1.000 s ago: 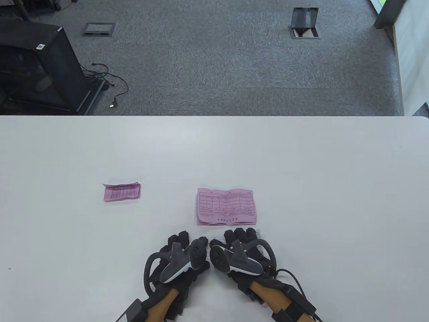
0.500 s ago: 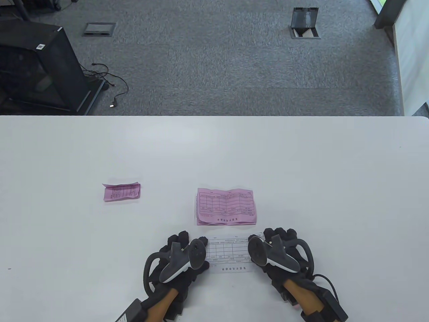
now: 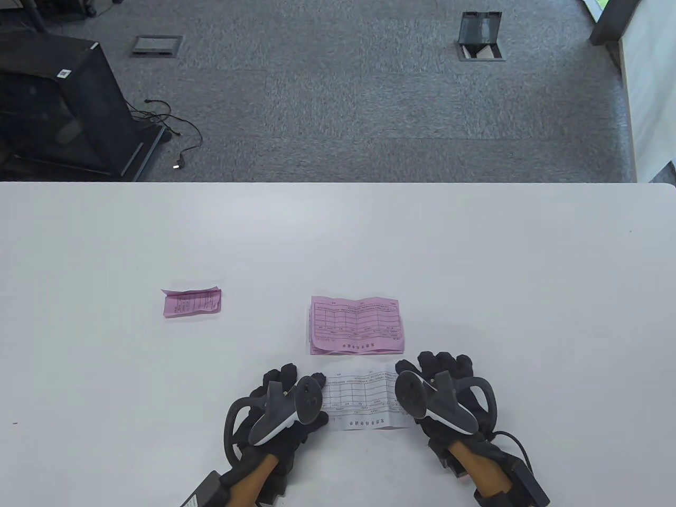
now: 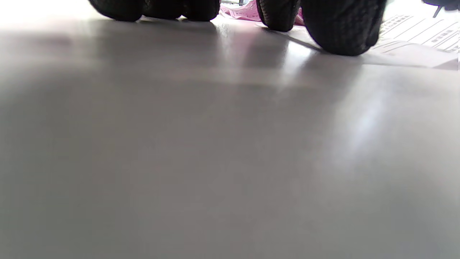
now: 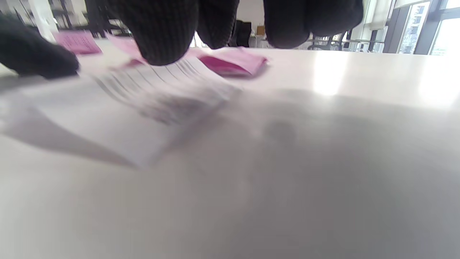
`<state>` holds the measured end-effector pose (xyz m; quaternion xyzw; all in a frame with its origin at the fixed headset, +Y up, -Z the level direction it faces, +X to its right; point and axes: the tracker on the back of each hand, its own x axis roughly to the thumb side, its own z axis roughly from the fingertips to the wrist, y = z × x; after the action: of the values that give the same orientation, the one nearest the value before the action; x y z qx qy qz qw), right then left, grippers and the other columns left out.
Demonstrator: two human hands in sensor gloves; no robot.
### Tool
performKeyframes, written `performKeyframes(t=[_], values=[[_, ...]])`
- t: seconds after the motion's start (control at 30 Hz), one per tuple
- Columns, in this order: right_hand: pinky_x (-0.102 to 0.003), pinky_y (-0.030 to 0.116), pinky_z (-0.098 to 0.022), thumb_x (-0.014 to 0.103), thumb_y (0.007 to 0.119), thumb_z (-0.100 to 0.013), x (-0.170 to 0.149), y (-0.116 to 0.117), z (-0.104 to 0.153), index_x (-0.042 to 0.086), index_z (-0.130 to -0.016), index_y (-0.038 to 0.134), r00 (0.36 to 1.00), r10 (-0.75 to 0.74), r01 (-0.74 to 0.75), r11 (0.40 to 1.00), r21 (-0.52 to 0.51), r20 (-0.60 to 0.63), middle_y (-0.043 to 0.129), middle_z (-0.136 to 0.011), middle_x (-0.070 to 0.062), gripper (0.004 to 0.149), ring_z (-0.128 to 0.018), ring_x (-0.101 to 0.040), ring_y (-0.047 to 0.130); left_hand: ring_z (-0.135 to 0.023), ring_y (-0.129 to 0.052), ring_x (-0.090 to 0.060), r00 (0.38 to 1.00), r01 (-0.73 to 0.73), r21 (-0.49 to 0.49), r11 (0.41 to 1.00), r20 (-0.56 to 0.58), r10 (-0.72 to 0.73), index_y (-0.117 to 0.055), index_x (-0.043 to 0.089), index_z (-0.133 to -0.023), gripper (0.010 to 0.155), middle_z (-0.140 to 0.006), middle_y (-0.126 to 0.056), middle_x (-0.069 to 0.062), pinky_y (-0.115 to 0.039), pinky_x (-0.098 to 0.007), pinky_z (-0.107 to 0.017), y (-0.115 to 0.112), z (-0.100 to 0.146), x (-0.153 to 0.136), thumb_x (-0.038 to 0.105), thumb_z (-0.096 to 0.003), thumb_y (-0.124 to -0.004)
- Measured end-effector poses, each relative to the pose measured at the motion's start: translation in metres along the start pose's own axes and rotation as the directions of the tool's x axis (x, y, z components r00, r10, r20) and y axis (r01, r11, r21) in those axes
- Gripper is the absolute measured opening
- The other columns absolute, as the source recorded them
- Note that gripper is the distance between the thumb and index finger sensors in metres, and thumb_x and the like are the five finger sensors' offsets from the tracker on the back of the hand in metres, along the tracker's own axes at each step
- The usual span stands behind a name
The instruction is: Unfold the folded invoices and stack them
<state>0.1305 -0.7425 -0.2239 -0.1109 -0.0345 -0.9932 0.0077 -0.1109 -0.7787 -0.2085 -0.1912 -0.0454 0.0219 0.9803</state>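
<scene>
Invoices are the work here: a white invoice (image 3: 364,401) lies spread on the table (image 3: 475,253) near its six-o'clock edge, stretched between the left hand (image 3: 288,409) and the right hand (image 3: 438,393). Being a thin paper slip, it should prove light, limp and easy to tear or crease, and likely to slide on the smooth tabletop; the short ends look like the best places to take hold, so that it can be lifted level. It is printed with a ruled grid and a line of text along the near edge, and shallow fold ridges cross it. The left hand's fingertips (image 4: 339,32) press its left end down; the right hand's fingers (image 5: 161,32) sit on its right end, though whether they pinch or merely press cannot be told. Just beyond it, toward twelve o'clock, sits the pink stack (image 3: 356,325) of opened slips with the same grid. Well apart, toward ten o'clock, a folded pink slip (image 3: 191,302) waits untouched.
</scene>
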Motion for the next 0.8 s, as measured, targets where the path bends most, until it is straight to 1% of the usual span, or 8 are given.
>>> performKeyframes(t=[0.13,0.23,0.3,0.4,0.53,0.6,0.73,0.8], values=[[-0.074,0.04,-0.067,0.048,0.073,-0.045,0.028,-0.014,-0.002,0.034,-0.1,0.058,0.992,-0.092,0.094,0.995,-0.018,0.09,0.058,-0.106,-0.018,0.058,-0.095,-0.047,0.055,-0.109,-0.032,-0.042,1.0,0.0,-0.002,1.0,0.004,0.0,-0.044,0.047,-0.11,0.073,-0.122,-0.03,-0.013,-0.045,-0.058,-0.077,0.0,0.0,0.0,0.058,-0.0444,-0.074],[-0.075,0.039,-0.067,0.049,0.072,-0.045,0.054,-0.01,-0.008,0.035,-0.1,0.058,0.991,-0.02,0.017,1.0,0.023,0.13,0.057,-0.107,-0.018,0.059,-0.095,-0.048,0.054,-0.109,-0.032,-0.042,1.0,0.0,-0.003,1.0,0.006,0.0,-0.043,0.047,-0.11,0.073,-0.122,-0.03,-0.013,-0.044,-0.058,-0.077,0.0,0.0,0.0,0.058,-0.0447,-0.073],[-0.075,0.039,-0.067,0.051,0.071,-0.045,0.075,-0.002,-0.013,0.036,-0.101,0.057,0.985,0.043,-0.051,0.998,0.045,0.167,0.056,-0.107,-0.019,0.059,-0.096,-0.048,0.053,-0.109,-0.032,-0.042,1.0,0.005,-0.003,1.0,0.007,-0.005,-0.043,0.047,-0.11,0.073,-0.122,-0.03,-0.013,-0.044,-0.058,-0.077,0.0,-0.001,0.001,0.058,-0.0447,-0.073],[-0.075,0.038,-0.067,0.051,0.071,-0.045,0.092,0.011,-0.018,0.035,-0.102,0.054,0.979,0.074,-0.092,0.992,0.084,0.191,0.054,-0.108,-0.019,0.062,-0.096,-0.048,0.051,-0.109,-0.032,-0.043,1.0,0.011,-0.004,1.0,0.01,-0.011,-0.043,0.047,-0.11,0.073,-0.122,-0.029,-0.014,-0.044,-0.059,-0.077,0.0,-0.001,0.001,0.058,-0.045,-0.072],[-0.075,0.038,-0.067,0.052,0.071,-0.044,0.097,0.025,-0.022,0.035,-0.103,0.053,0.973,0.1,-0.124,0.986,0.11,0.207,0.053,-0.109,-0.019,0.064,-0.097,-0.049,0.05,-0.109,-0.032,-0.043,1.0,0.014,-0.006,1.0,0.012,-0.013,-0.042,0.046,-0.11,0.073,-0.122,-0.029,-0.014,-0.044,-0.059,-0.077,0.0,-0.001,0.001,0.058,-0.0451,-0.072],[-0.075,0.038,-0.067,0.052,0.07,-0.044,0.093,0.026,-0.022,0.035,-0.102,0.054,0.977,0.077,-0.098,0.99,0.102,0.2,0.054,-0.108,-0.019,0.063,-0.096,-0.049,0.05,-0.109,-0.032,-0.043,1.0,0.015,-0.004,1.0,0.012,-0.015,-0.042,0.046,-0.11,0.073,-0.122,-0.029,-0.014,-0.044,-0.059,-0.077,0.0,-0.001,0.002,0.058,-0.045,-0.072],[-0.075,0.038,-0.067,0.051,0.07,-0.044,0.082,0.025,-0.02,0.036,-0.101,0.056,0.975,0.128,-0.145,0.985,0.087,0.182,0.055,-0.108,-0.018,0.06,-0.097,-0.048,0.051,-0.109,-0.032,-0.043,1.0,0.016,-0.004,1.0,0.011,-0.016,-0.042,0.047,-0.11,0.073,-0.122,-0.029,-0.014,-0.044,-0.059,-0.077,0.0,-0.001,0.002,0.059,-0.0448,-0.072],[-0.075,0.038,-0.067,0.051,0.07,-0.044,0.069,0.024,-0.018,0.036,-0.101,0.057,0.978,0.143,-0.158,0.983,0.089,0.154,0.055,-0.108,-0.018,0.06,-0.097,-0.048,0.051,-0.109,-0.032,-0.043,1.0,0.015,-0.004,1.0,0.01,-0.015,-0.043,0.047,-0.11,0.073,-0.122,-0.029,-0.014,-0.045,-0.059,-0.077,0.0,-0.001,0.002,0.059,-0.0447,-0.072]])
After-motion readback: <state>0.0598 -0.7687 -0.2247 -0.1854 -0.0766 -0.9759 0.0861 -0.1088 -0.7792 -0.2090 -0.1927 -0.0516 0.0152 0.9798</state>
